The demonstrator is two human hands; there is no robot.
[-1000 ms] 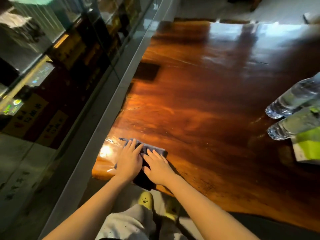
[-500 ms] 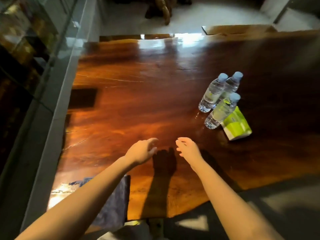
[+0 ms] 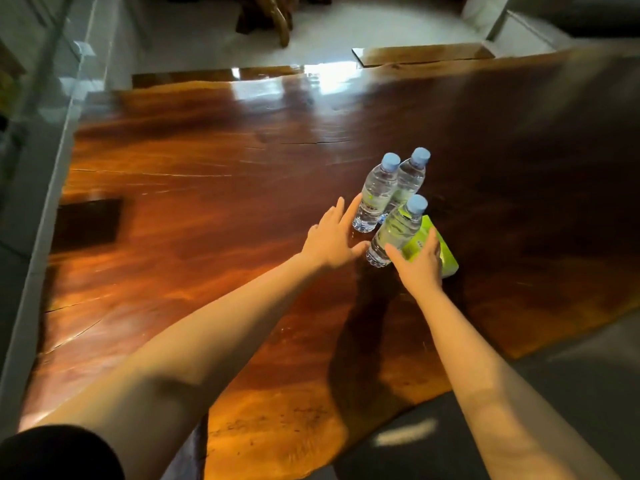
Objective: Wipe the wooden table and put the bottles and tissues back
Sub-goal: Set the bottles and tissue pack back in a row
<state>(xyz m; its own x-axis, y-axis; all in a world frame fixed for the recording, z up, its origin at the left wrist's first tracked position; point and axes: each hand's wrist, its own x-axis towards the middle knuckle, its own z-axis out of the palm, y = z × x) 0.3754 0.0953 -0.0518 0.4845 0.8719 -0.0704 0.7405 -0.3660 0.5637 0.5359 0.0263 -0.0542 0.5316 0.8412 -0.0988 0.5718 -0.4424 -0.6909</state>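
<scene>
Three clear water bottles with blue caps stand close together on the glossy wooden table (image 3: 207, 188): the left bottle (image 3: 376, 194), the back bottle (image 3: 412, 176) and the near bottle (image 3: 398, 230). A green tissue pack (image 3: 448, 259) lies just right of the near bottle. My left hand (image 3: 332, 240) is open, fingers spread, its fingertips almost at the left bottle's base. My right hand (image 3: 420, 265) is open over the tissue pack, thumb beside the near bottle's base and fingers resting on the pack. The dark cloth (image 3: 188, 455) shows partly under my left arm at the near table edge.
A glass partition with a grey frame (image 3: 52, 140) runs along the table's left side. A dark rectangular patch (image 3: 86, 221) marks the tabletop near it. A separate wood slab (image 3: 415, 53) and carved wooden furniture (image 3: 273, 19) stand beyond the far edge.
Both hands left the cloth at the near left edge and reached forward and right. They now arrive at the bottles and tissue pack.
</scene>
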